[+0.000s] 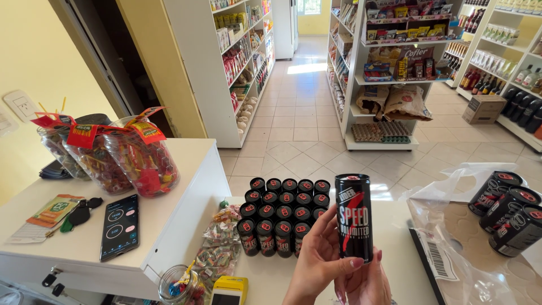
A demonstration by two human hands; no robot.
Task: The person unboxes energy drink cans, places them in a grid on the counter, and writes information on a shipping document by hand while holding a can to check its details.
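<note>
A tall black drink can (354,217) with red and white print stands upright in front of me, over the counter. My left hand (319,261) wraps its lower left side from below. My right hand (370,283) closes on the can's bottom, fingertips on its right edge. Just left of the hands, a block of several identical black cans (281,215) stands in rows on the white counter (392,240). To the right, three more cans (507,210) lie on their sides inside torn clear plastic wrap (451,226).
A higher white desk (169,186) on the left carries clear jars of sweets (142,158), a black phone (119,226), keys and a card. Bagged candies, a small jar and a yellow card reader (228,291) sit near the counter's front. Shop shelving lines a tiled aisle beyond.
</note>
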